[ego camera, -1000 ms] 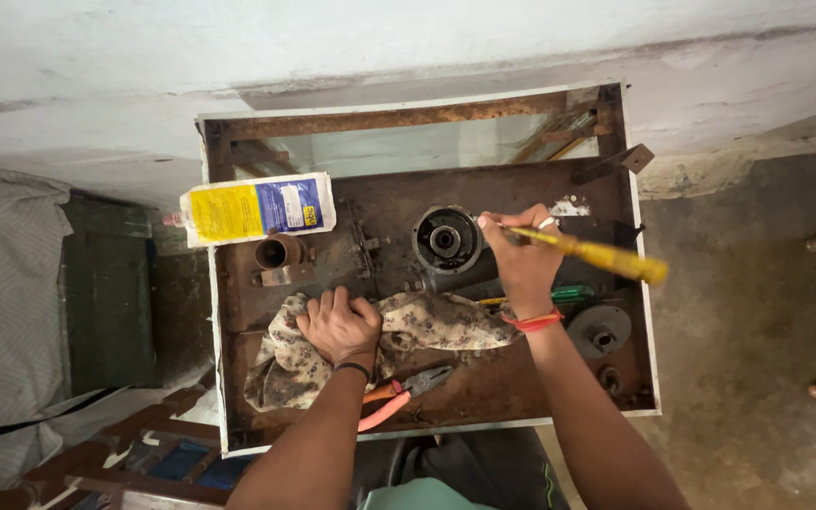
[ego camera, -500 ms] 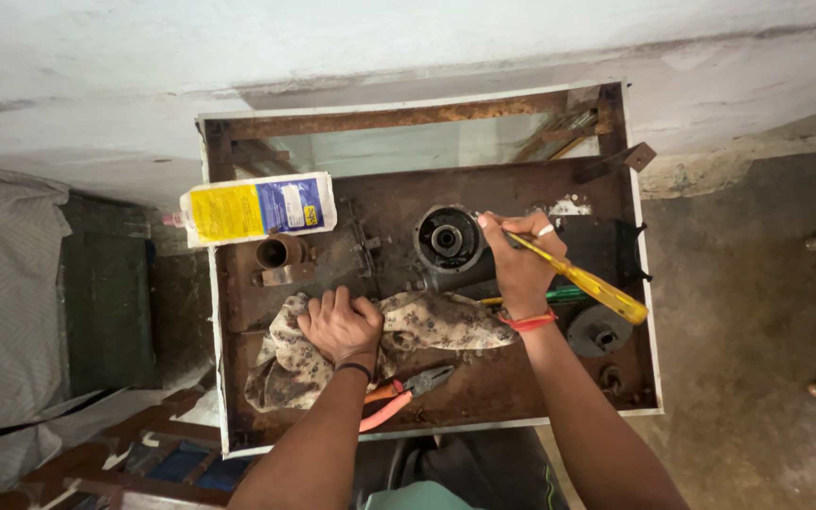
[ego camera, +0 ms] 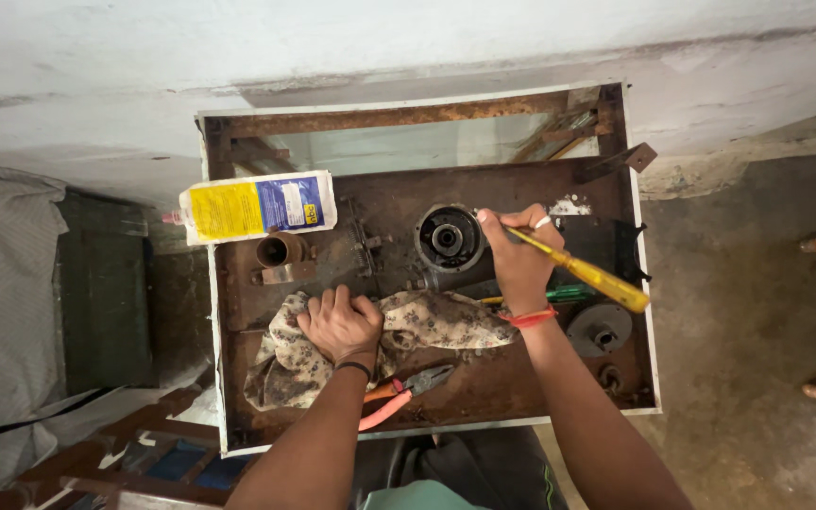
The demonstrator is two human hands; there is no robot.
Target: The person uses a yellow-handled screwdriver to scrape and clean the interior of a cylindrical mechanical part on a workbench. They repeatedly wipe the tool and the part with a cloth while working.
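While the left hand (ego camera: 340, 326) is pressing down, fingers curled, on a floral rag (ego camera: 427, 321), pliers (ego camera: 406, 389) are lying just beside it. The right hand (ego camera: 519, 257) is gripping a yellow-handled screwdriver (ego camera: 586, 274) beside a round black motor part (ego camera: 448, 238).

Both forearms are bare, without sleeves. The left hand (ego camera: 340, 326) has a thin black band at its wrist. The right hand (ego camera: 518, 260) wears a red wrist band and a pale finger ring.
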